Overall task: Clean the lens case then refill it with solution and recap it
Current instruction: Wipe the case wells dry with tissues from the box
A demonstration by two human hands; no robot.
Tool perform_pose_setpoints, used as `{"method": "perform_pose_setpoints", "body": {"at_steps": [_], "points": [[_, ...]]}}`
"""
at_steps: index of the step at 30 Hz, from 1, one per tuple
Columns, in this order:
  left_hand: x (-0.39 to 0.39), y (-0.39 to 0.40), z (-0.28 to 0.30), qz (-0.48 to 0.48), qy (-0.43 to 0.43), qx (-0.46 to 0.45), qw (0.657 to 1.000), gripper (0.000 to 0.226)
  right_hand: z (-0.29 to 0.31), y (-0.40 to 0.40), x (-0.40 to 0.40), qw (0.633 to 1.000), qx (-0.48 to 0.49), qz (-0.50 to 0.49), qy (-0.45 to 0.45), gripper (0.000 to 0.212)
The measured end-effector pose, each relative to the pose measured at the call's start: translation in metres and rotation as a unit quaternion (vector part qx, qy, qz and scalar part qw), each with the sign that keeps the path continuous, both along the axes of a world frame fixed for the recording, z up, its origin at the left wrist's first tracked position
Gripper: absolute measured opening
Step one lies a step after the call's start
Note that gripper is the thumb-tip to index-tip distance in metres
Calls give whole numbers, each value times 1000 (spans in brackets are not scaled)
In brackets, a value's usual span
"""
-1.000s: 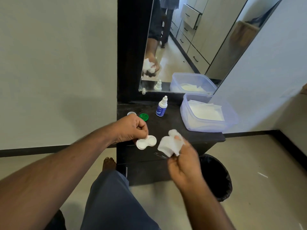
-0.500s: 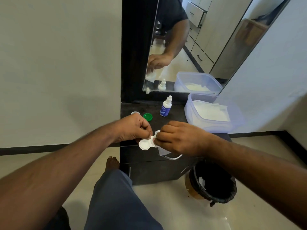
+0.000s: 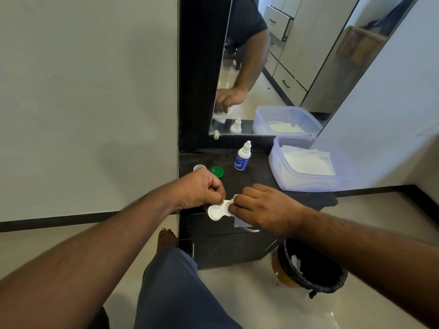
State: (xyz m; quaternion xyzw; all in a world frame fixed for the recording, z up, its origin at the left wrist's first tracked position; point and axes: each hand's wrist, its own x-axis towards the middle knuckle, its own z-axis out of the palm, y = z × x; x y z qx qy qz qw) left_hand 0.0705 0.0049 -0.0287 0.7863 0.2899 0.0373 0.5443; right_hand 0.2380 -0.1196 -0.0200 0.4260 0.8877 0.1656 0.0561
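Note:
My left hand (image 3: 200,189) pinches the white two-well lens case (image 3: 217,212) by its upper edge, holding it over the front of the dark dresser top (image 3: 251,180). My right hand (image 3: 260,207) presses a white tissue (image 3: 240,223) into the case's right well; most of the tissue is hidden under my fingers. The left well faces up, uncovered. A green cap (image 3: 217,171) and a clear cap (image 3: 199,167) lie on the dresser behind my left hand. The small solution bottle (image 3: 241,156), white with a blue label, stands upright further back.
A clear plastic box of white tissues (image 3: 308,163) sits at the dresser's right. A mirror (image 3: 273,67) stands behind the dresser. A black-lined bin (image 3: 308,267) stands on the floor below my right arm. My knee and foot are beside the dresser's left front.
A second ago my right hand held the tissue apart from the case. It has since moved left onto the case and now presses the tissue into the right well. The view has shifted slightly.

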Motion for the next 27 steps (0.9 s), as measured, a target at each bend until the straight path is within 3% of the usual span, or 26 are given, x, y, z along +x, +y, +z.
{"method": "perform_pose_setpoints", "body": {"at_steps": [3, 5, 6, 7, 8, 10, 11, 12, 13, 14, 15, 16, 17, 19, 20, 21, 22, 24, 25, 27], "points": [[3, -4, 2, 3, 0, 14, 1000, 11, -11, -15, -24, 965, -54, -189, 174, 26], [3, -6, 2, 4, 1, 24, 1000, 10, -13, -19, -43, 888, -114, -327, 303, 23], [2, -6, 3, 6, 2, 26, 1000, 11, -11, -19, -51, 827, -132, -391, 381, 23], [1, -6, 3, 8, 3, 25, 1000, 11, -11, -19, -57, 737, -148, -446, 486, 22], [0, -6, 3, 12, 1, 21, 1000, 11, -11, -17, -62, 599, -173, -482, 616, 20], [-2, -7, 2, 22, -7, 10, 1000, 9, -6, -15, -71, 242, -219, -454, 829, 16], [-3, -7, 1, 27, -14, 5, 1000, 9, -4, -18, -74, 107, -211, -409, 881, 17], [-3, -8, 0, 33, -20, 3, 999, 9, -4, -23, -76, 27, -185, -365, 912, 18], [-3, -8, -2, 37, -24, 8, 999, 9, -6, -27, -77, -12, -150, -326, 933, 21], [-3, -7, -2, 40, -27, 16, 999, 9, -7, -31, -77, -19, -119, -298, 947, 24], [-2, -6, -3, 42, -27, 22, 998, 9, -8, -35, -77, 16, -90, -292, 952, 25], [-3, -6, -3, 44, -27, 27, 998, 8, -11, -39, -74, 102, -59, -316, 941, 25], [-3, -5, -4, 44, -26, 29, 998, 8, -15, -42, -69, 241, -22, -366, 899, 24], [-3, -6, -4, 38, -27, 33, 998, 10, -17, -47, -52, 573, 68, -417, 702, 22], [-4, -6, -5, 37, -27, 35, 998, 11, -16, -46, -41, 703, 95, -378, 595, 21], [-4, -6, -5, 37, -26, 36, 998, 12, -14, -42, -30, 801, 97, -324, 494, 24], [-4, -6, -5, 37, -27, 37, 998, 11, -12, -37, -21, 871, 80, -277, 397, 28], [-3, -5, -6, 39, -35, 36, 998, 9, -6, -27, -13, 941, 16, -218, 257, 30], [-3, -6, -6, 38, -37, 36, 998, 9, -3, -22, -13, 952, -14, -205, 228, 30], [-4, -6, -6, 34, -38, 36, 998, 9, 2, -17, -16, 944, -65, -202, 251, 34]]}}
